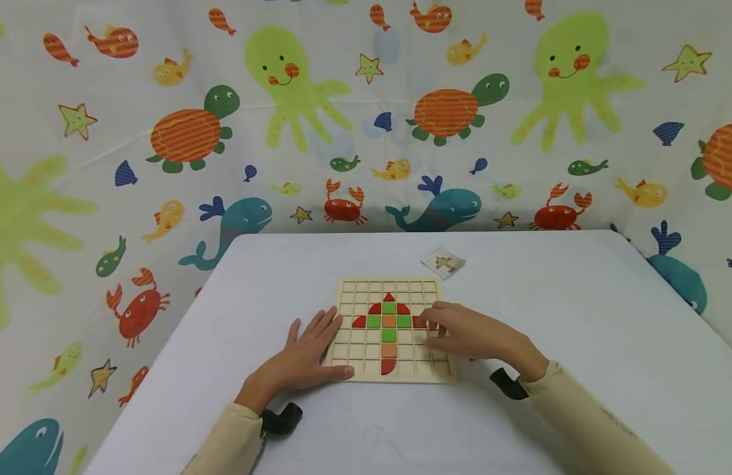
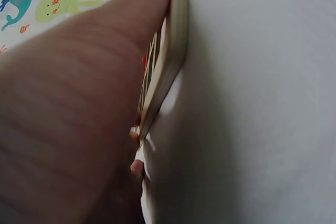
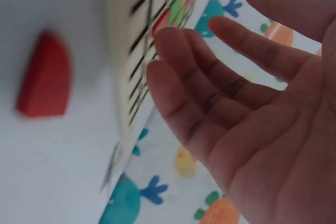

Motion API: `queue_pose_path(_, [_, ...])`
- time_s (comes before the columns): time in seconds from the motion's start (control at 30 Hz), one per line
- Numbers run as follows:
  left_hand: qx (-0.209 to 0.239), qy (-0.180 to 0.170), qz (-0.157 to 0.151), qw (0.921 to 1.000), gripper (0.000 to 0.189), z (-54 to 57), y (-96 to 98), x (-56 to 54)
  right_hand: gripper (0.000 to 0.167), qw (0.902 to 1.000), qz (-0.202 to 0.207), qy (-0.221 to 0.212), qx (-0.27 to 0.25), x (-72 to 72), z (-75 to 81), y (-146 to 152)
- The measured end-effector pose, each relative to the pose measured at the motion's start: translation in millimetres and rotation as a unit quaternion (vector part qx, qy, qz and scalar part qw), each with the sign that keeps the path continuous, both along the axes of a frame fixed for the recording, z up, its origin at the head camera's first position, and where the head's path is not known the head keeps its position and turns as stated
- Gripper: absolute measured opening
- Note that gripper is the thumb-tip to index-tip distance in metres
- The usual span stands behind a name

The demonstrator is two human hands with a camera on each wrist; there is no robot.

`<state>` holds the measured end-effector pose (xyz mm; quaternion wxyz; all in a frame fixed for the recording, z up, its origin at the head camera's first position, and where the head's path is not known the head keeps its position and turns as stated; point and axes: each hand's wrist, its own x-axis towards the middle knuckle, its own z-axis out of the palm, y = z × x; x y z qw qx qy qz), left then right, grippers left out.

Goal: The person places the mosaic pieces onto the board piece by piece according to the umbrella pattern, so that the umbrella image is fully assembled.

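Note:
A wooden grid board [image 1: 356, 353] lies on the white table, bearing a pattern of green squares [image 1: 389, 335], orange squares [image 1: 389, 350], red rounded pieces [image 1: 388, 366] and a red triangle [image 1: 389, 297] at the top. My left hand [image 1: 306, 353] rests spread along the board's left edge, thumb on the near corner. Over the board's right side is my right hand [image 1: 469, 330], fingers loosely bent by the red piece [image 1: 418, 321] at the row's right end. In the right wrist view, nothing sits between its thumb and fingers. A loose red piece [image 3: 47, 80] lies beside the board there.
Behind the board lies a small card [image 1: 443, 263] printed with a coloured grid pattern. A curtain [image 1: 354, 99] with sea animals hangs beyond the white table [image 1: 282, 270]. Each wrist carries a black strap-like device [image 1: 282, 419].

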<state>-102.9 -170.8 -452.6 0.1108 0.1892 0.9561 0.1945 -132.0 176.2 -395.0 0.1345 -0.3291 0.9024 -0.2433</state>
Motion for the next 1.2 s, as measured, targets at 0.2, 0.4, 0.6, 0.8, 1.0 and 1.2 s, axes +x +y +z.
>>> queue_pose_path(0.2, [-0.003, 0.002, 0.006, 1.0, 0.113, -2.3, 2.2, 0.9, 0.028, 0.9987, -0.04, -0.03, -0.001, 0.8, -2.2, 35.0])
queue_pose_path(0.4, [-0.001, -0.002, 0.006, 1.0, 0.113, -1.8, 2.6, 2.0, 0.03, 0.996, -0.044, -0.069, 0.034, -5.5, -6.3, 55.9])
queue_pose_path(0.6, [-0.006, 0.0, 0.009, 0.9999, 0.114, 0.5, 3.0, 2.5, 0.025, 0.9963, -0.032, -0.07, 0.037, -8.1, -12.0, 56.3])
queue_pose_path(0.8, [-0.005, 0.0, 0.005, 1.0, 0.114, 0.5, 1.6, 1.5, 0.022, 0.997, -0.029, -0.058, 0.041, -8.4, -14.7, 52.5])
queue_pose_path(1.0, [-0.006, 0.0, 0.004, 1.0, 0.114, -4.6, 0.2, 0.6, 0.021, 0.9966, -0.042, -0.053, 0.049, -8.4, -14.4, 52.4])
queue_pose_path(1.2, [-0.005, 0.002, 0.002, 1.0, 0.113, -2.4, 1.3, -0.2, 0.025, 0.994, -0.074, -0.04, 0.07, -5.2, -11.7, 55.2])
